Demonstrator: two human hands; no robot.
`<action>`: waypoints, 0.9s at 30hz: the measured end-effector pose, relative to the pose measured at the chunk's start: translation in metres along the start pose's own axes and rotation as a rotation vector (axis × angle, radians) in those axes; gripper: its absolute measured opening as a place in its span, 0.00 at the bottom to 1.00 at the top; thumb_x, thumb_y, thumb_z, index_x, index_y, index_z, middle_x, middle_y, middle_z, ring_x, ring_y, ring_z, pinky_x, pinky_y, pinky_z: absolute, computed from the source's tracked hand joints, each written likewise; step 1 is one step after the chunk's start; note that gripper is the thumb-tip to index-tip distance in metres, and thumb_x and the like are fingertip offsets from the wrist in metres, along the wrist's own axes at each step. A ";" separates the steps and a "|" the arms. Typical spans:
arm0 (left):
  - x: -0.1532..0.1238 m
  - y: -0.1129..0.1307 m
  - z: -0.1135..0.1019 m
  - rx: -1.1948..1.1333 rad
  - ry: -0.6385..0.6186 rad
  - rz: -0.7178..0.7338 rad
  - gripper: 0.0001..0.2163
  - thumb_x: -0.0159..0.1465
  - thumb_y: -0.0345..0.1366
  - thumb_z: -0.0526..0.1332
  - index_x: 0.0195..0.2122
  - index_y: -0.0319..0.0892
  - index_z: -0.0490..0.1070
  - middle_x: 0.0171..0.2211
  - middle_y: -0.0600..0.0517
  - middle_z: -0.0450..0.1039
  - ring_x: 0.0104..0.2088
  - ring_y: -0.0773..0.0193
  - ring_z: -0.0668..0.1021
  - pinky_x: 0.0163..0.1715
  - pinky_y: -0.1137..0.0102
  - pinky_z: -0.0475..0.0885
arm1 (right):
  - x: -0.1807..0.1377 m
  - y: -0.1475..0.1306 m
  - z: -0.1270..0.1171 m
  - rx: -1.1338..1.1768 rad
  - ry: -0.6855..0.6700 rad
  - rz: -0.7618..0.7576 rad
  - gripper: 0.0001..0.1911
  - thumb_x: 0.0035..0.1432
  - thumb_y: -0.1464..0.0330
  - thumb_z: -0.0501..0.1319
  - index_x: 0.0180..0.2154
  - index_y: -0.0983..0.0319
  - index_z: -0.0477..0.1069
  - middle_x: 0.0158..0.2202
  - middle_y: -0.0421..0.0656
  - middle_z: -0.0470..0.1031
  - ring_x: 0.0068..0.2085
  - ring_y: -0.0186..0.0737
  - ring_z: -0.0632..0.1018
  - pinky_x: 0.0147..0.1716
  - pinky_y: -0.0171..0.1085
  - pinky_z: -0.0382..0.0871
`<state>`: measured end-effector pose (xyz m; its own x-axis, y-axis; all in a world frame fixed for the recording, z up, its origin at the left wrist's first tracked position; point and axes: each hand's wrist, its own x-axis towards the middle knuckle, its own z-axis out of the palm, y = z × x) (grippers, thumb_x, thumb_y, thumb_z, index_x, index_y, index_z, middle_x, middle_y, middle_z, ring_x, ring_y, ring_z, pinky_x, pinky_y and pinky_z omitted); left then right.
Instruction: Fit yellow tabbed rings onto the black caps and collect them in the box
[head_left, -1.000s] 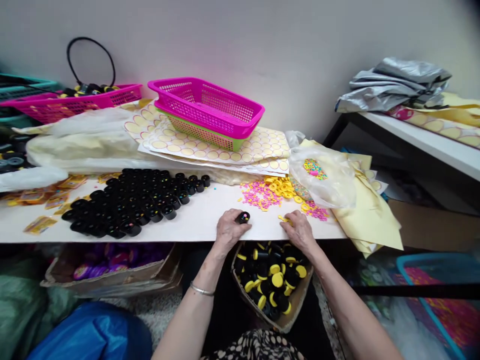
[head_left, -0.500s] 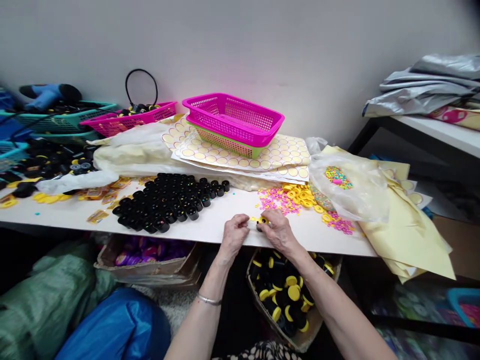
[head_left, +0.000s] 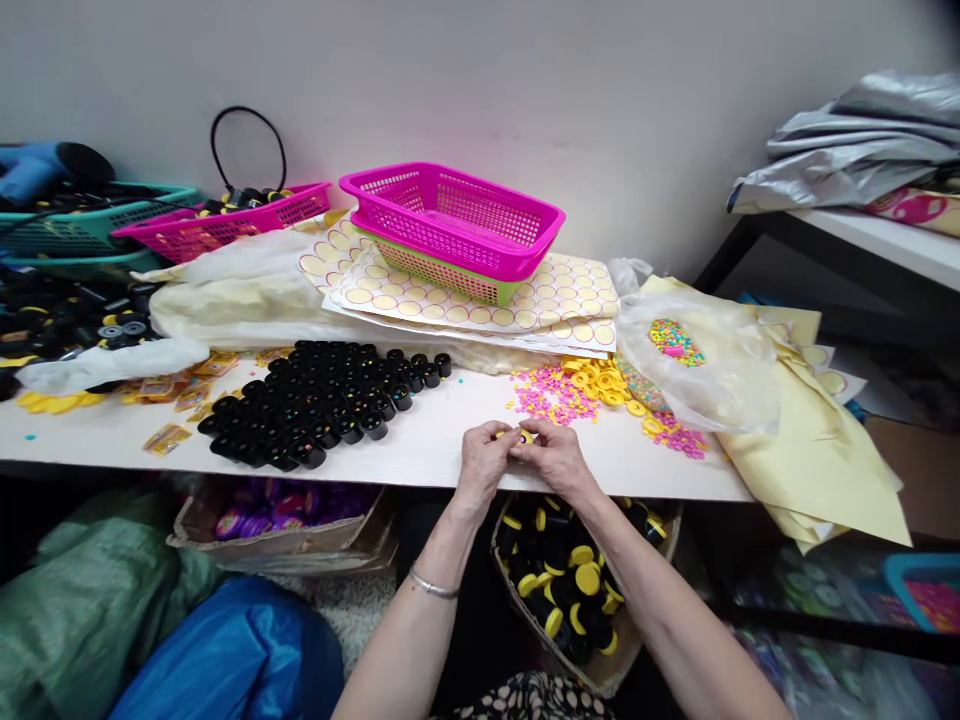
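My right hand (head_left: 556, 458) pinches a small round yellow cap with a dark centre (head_left: 526, 438) just above the front of the table. From the other side, my left hand (head_left: 481, 462) meets it, thumb and fingers closed against the same cap. The fingers cover most of it. Just behind the hands lie loose pink and yellow beads (head_left: 551, 396) and a heap of yellow rings (head_left: 600, 380). To the left, many short black cylinders (head_left: 322, 400) stand in close rows, with coloured specks in their tops.
Below the table edge, a carton (head_left: 506, 590) holds black pieces with yellow caps. Another box (head_left: 300, 540) contains purple items. Stacked baskets (head_left: 450, 225) rest on sticker sheets (head_left: 577, 290). A clear bag of beads (head_left: 712, 370) lies at the right.
My left hand has moved right and now meets my right hand at the yellow cap; before, a small gap separated them. The view has shifted slightly.
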<state>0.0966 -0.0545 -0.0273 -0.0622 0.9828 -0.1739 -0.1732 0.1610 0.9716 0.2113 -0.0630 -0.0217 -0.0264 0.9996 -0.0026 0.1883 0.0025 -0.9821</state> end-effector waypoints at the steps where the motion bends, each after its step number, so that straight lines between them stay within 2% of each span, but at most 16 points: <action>1: 0.001 -0.001 0.000 0.033 0.009 0.015 0.09 0.47 0.39 0.64 0.22 0.37 0.71 0.15 0.57 0.65 0.16 0.74 0.63 0.17 0.76 0.57 | 0.000 0.003 0.001 0.127 -0.010 0.070 0.16 0.44 0.60 0.64 0.35 0.63 0.72 0.18 0.35 0.66 0.18 0.29 0.63 0.17 0.30 0.56; 3: 0.002 -0.003 -0.001 0.119 0.028 0.056 0.09 0.48 0.40 0.63 0.21 0.38 0.71 0.15 0.58 0.64 0.17 0.73 0.64 0.18 0.76 0.57 | -0.001 0.007 0.005 0.304 0.003 0.165 0.18 0.47 0.56 0.61 0.33 0.65 0.72 0.15 0.35 0.65 0.14 0.27 0.61 0.13 0.29 0.53; 5: 0.002 -0.004 -0.001 0.209 0.043 0.088 0.09 0.49 0.40 0.63 0.21 0.38 0.70 0.15 0.58 0.64 0.18 0.72 0.65 0.19 0.76 0.58 | 0.000 0.008 0.009 0.385 0.032 0.227 0.18 0.49 0.55 0.60 0.31 0.66 0.71 0.13 0.35 0.63 0.12 0.26 0.61 0.11 0.27 0.52; 8: 0.002 -0.005 0.000 0.296 0.074 0.106 0.09 0.51 0.40 0.61 0.21 0.39 0.70 0.16 0.57 0.64 0.20 0.71 0.66 0.20 0.76 0.59 | 0.002 0.007 0.014 0.446 0.050 0.294 0.17 0.47 0.57 0.62 0.29 0.66 0.71 0.14 0.36 0.65 0.13 0.26 0.64 0.09 0.26 0.55; 14: -0.001 -0.010 0.002 0.263 0.065 0.103 0.12 0.55 0.44 0.58 0.25 0.38 0.69 0.19 0.56 0.65 0.21 0.70 0.67 0.22 0.76 0.62 | 0.003 0.003 0.018 0.546 0.082 0.399 0.18 0.45 0.57 0.64 0.30 0.65 0.70 0.17 0.37 0.67 0.14 0.27 0.67 0.09 0.26 0.61; 20: -0.004 -0.011 0.004 0.429 0.129 0.166 0.11 0.58 0.40 0.56 0.25 0.39 0.70 0.23 0.53 0.67 0.25 0.68 0.70 0.25 0.75 0.64 | 0.004 -0.001 0.015 0.601 0.062 0.484 0.17 0.45 0.58 0.64 0.33 0.65 0.71 0.21 0.38 0.69 0.15 0.26 0.67 0.11 0.26 0.63; 22: -0.003 -0.010 0.002 0.422 0.095 0.158 0.11 0.58 0.40 0.56 0.24 0.39 0.71 0.24 0.53 0.67 0.26 0.69 0.70 0.25 0.75 0.64 | 0.004 -0.002 0.015 0.585 0.067 0.487 0.17 0.46 0.58 0.63 0.33 0.66 0.71 0.21 0.38 0.69 0.15 0.27 0.67 0.11 0.27 0.63; 25: -0.002 -0.007 0.000 0.296 0.031 0.072 0.13 0.58 0.43 0.57 0.26 0.39 0.71 0.24 0.53 0.67 0.25 0.70 0.69 0.24 0.76 0.64 | 0.005 -0.003 0.018 0.565 0.103 0.477 0.17 0.46 0.58 0.63 0.31 0.66 0.71 0.19 0.38 0.68 0.15 0.27 0.67 0.10 0.26 0.62; 27: -0.003 -0.006 0.001 0.161 0.056 -0.016 0.13 0.56 0.45 0.59 0.30 0.39 0.70 0.23 0.54 0.67 0.23 0.71 0.69 0.22 0.77 0.64 | 0.003 -0.005 0.020 0.563 0.124 0.475 0.17 0.46 0.58 0.64 0.30 0.66 0.71 0.19 0.38 0.67 0.15 0.27 0.66 0.10 0.26 0.61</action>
<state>0.0985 -0.0586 -0.0320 -0.1165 0.9740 -0.1941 -0.0147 0.1937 0.9810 0.1905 -0.0603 -0.0206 0.0499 0.8856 -0.4618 -0.3803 -0.4107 -0.8287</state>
